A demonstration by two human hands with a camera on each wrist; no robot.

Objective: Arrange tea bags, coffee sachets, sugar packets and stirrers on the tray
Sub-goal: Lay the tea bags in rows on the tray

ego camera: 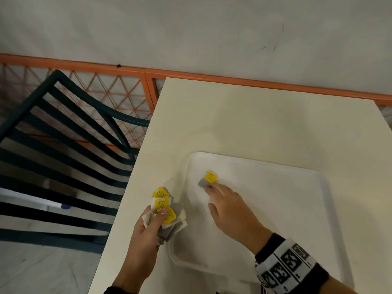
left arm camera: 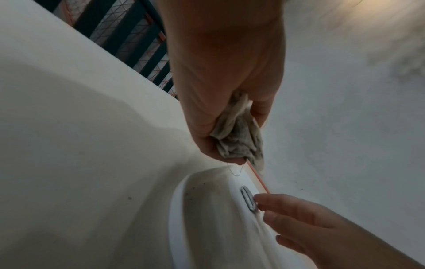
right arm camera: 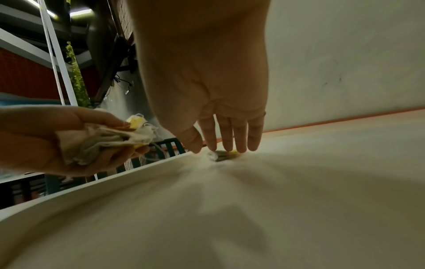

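Note:
A white tray (ego camera: 275,172) lies on the cream table (ego camera: 254,115). One tea bag (ego camera: 206,181) with a yellow tag lies in the tray's far left corner; it shows in the wrist views too, as tea bag (right arm camera: 219,156) and tea bag (left arm camera: 248,198). My right hand (ego camera: 224,200) reaches over the tray with straight fingers (right arm camera: 226,138) whose tips touch that bag. My left hand (ego camera: 148,228) hovers at the tray's left edge and grips a bunch of tea bags (ego camera: 167,215) with yellow tags and strings; the same bunch of tea bags (left arm camera: 236,134) hangs from its fingers.
A dark green slatted chair (ego camera: 63,149) stands left of the table. An orange lattice rail (ego camera: 127,96) runs along the white wall behind. The table's left edge passes just beside my left hand.

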